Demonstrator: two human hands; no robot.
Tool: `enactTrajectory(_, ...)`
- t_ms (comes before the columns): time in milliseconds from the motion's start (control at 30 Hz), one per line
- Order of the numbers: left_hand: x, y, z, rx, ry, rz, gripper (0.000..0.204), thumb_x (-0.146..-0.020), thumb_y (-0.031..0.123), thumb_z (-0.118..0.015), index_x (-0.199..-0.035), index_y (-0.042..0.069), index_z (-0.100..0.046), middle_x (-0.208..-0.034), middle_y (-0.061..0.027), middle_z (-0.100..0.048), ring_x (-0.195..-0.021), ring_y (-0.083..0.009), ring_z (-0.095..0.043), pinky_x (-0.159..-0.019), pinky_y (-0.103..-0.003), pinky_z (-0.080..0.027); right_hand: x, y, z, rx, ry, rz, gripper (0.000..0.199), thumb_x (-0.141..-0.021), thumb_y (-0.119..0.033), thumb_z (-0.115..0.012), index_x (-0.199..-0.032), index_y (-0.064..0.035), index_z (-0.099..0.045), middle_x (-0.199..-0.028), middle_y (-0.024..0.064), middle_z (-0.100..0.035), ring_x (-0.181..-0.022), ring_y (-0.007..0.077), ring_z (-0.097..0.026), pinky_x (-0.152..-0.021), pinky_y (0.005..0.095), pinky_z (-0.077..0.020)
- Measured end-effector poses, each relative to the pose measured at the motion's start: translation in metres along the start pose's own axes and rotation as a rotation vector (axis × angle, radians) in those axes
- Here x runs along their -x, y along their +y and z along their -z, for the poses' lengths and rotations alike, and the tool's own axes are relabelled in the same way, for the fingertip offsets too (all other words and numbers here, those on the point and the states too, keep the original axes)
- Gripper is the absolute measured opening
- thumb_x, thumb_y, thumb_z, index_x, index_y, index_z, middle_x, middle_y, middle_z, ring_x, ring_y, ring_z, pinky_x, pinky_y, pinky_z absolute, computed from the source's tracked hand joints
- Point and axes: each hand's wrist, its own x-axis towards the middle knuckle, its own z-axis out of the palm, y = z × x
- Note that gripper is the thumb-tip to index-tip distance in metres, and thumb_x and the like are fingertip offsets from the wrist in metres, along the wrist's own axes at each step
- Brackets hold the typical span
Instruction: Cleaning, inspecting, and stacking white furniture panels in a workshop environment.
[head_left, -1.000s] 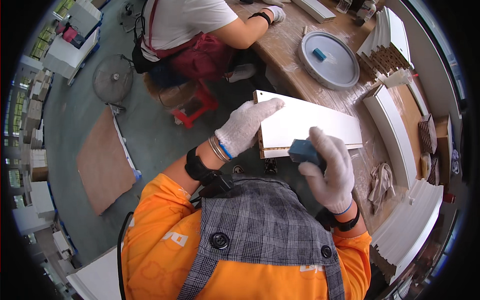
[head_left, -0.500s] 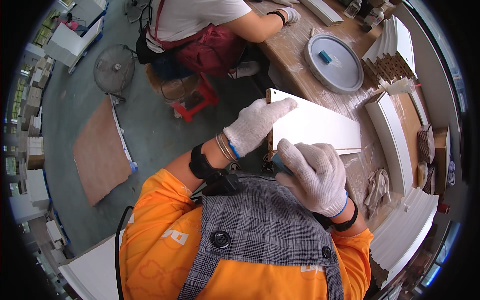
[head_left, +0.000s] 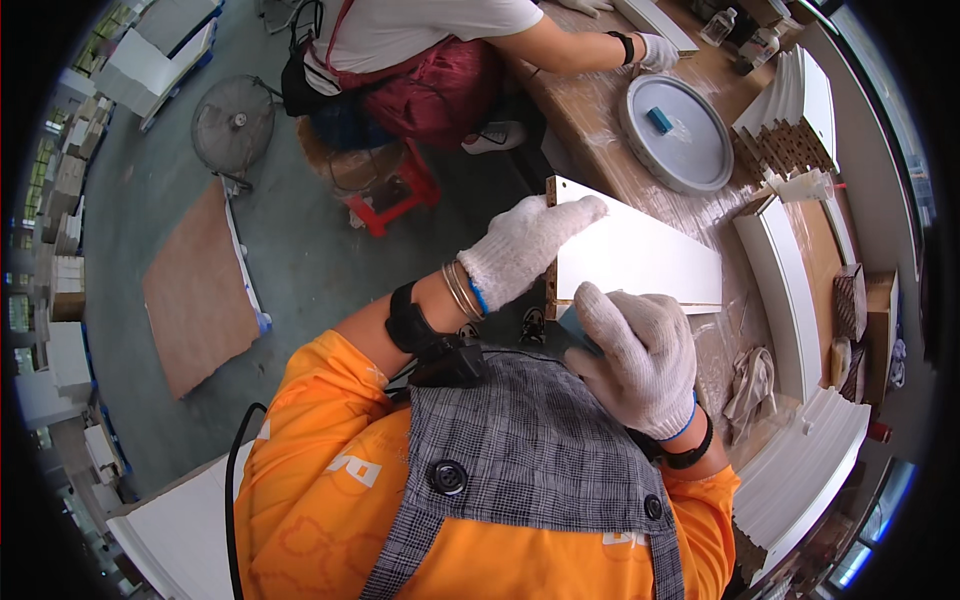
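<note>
A long white panel [head_left: 640, 255] with a raw brown end and small holes lies over the near edge of the table. My left hand [head_left: 525, 245], in a white knit glove, is closed around its left end, thumb along the top face. My right hand [head_left: 640, 355], gloved the same way, grips a small blue block [head_left: 577, 328] at the panel's near left corner. Most of that block is hidden by the fingers, so whether it touches the panel's edge cannot be made out.
A round grey lid [head_left: 680, 150] holding another blue block [head_left: 659, 120] sits on the film-covered table [head_left: 590, 130]. White panels are stacked right [head_left: 810, 470] and far right. A cloth [head_left: 750, 385] lies nearby. A co-worker [head_left: 420, 60] sits across the left side, near a fan [head_left: 232, 122].
My hands and the panel have shifted slightly right in the picture, as has much of the table. The co-worker's gloved hand has reached further right along the table. Both my grips are unchanged.
</note>
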Motion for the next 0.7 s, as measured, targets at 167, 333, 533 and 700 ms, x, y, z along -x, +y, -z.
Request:
enactTrajectory(167,0.0005,0.0007,0.0009,-0.088,0.000,-0.019,0.053,-0.086,0.011,-0.070,-0.137,0.009,-0.055,-0.112,-0.0224,-0.063,-0.097,-0.0368,-0.068,-0.083,-0.040,-0.059,0.0000,-0.0007,-0.0011,0.003,0.012,0.025,0.064,-0.066,-0.026,-0.083,-0.126,-0.0119,-0.068,-0.101,0.0067,-0.061,-0.082,0.0241,-0.061,-0.069,0.0360,-0.0510)
enactTrajectory(333,0.0010,0.0012,0.0006,-0.073,-0.016,0.010,0.049,-0.089,0.013,-0.066,-0.137,0.011,-0.056,-0.112,-0.0219,-0.063,-0.097,-0.0363,-0.068,-0.083,-0.039,-0.059,-0.0002,-0.0015,-0.0007,-0.008,0.031,0.007,0.063,-0.065,-0.025,-0.083,-0.125,-0.0120,-0.068,-0.101,0.0067,-0.061,-0.082,0.0247,-0.061,-0.069,0.0367,-0.0511)
enactTrajectory(533,-0.0005,0.0027,-0.0009,-0.068,-0.027,0.021,0.042,-0.095,0.013,-0.060,-0.137,0.011,-0.056,-0.113,-0.0208,-0.064,-0.098,-0.0318,-0.069,-0.083,-0.036,-0.058,-0.0005,-0.0024,-0.0001,0.026,0.009,0.022,0.065,-0.064,-0.023,-0.084,-0.126,-0.0129,-0.067,-0.102,0.0066,-0.062,-0.082,0.0249,-0.062,-0.069,0.0379,-0.0512)
enactTrajectory(700,-0.0023,-0.0022,-0.0015,-0.048,-0.023,-0.001,0.040,-0.096,0.014,-0.060,-0.136,0.011,-0.057,-0.112,-0.0201,-0.065,-0.097,-0.0293,-0.069,-0.083,-0.035,-0.058,0.0003,-0.0031,0.0010,0.011,0.032,0.024,0.065,-0.063,-0.022,-0.083,-0.125,-0.0115,-0.068,-0.101,0.0065,-0.061,-0.081,0.0246,-0.062,-0.069,0.0376,-0.0508)
